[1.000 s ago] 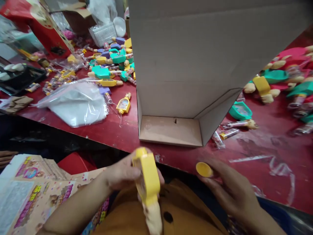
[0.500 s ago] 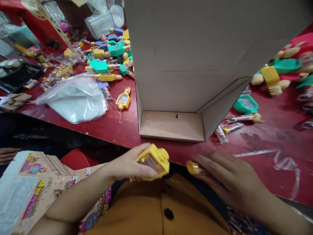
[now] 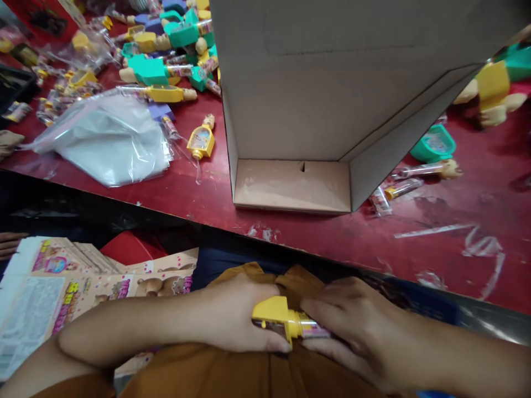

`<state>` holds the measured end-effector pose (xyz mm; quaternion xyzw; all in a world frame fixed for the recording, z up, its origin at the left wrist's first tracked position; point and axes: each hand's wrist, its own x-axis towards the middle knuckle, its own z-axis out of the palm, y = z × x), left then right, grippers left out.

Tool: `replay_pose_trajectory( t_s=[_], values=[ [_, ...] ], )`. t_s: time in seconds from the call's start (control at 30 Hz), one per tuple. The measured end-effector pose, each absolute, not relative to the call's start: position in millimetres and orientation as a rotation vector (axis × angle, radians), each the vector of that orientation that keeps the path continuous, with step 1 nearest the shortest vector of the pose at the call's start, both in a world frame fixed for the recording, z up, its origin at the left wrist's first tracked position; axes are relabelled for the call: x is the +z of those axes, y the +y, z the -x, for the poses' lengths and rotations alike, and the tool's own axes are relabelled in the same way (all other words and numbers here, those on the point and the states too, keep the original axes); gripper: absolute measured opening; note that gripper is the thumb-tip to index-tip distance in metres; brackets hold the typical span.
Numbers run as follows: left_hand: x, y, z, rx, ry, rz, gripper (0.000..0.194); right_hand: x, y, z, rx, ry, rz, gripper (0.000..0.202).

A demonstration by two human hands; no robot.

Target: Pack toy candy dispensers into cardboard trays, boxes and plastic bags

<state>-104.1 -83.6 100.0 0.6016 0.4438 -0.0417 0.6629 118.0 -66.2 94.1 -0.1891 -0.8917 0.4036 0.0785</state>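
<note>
Near my lap, my left hand (image 3: pixel 240 315) is wrapped round a yellow plastic toy case (image 3: pixel 271 309) with a round neck pointing right. My right hand (image 3: pixel 352 326) grips a clear tube with a printed label (image 3: pixel 313 327), its end meeting the case's yellow neck. Whether the tube is seated fully in the neck cannot be made out. Above my hands, an open cardboard box (image 3: pixel 290 185) stands on the red table (image 3: pixel 191 204). A similar yellow case with a bear-shaped top (image 3: pixel 202 138) lies left of the box.
Clear plastic bags (image 3: pixel 112 141) lie at left, below a pile of green, yellow and purple toy cases (image 3: pixel 149 69). Right of the box are a green case (image 3: pixel 433 142) and labelled tubes (image 3: pixel 404 188). Printed cardboard sheets (image 3: pixel 95 287) are stacked at lower left. Another person's hand (image 3: pixel 10 243) shows at the left edge.
My hands have come together lower down, bringing the tube's end to the neck of the yellow case. The case has turned so its neck points right. The view has tilted downward.
</note>
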Motion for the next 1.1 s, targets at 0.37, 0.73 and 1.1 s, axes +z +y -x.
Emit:
replay_pose_trajectory(
  t_s=[0.37,0.73,1.1],
  values=[
    [94,-89,99,-0.1,1.179,-1.678,0.033,83,-67,-110,1.69,-2.555,1.008,0.028],
    [85,-105,94,-0.355,1.084,-1.79,0.036,74,-85,-117,0.885,-2.818,0.672,0.038],
    [96,-90,97,-0.339,1.141,-1.831,0.033,69,-73,-117,1.227,-2.718,0.744,0.037]
  ],
)
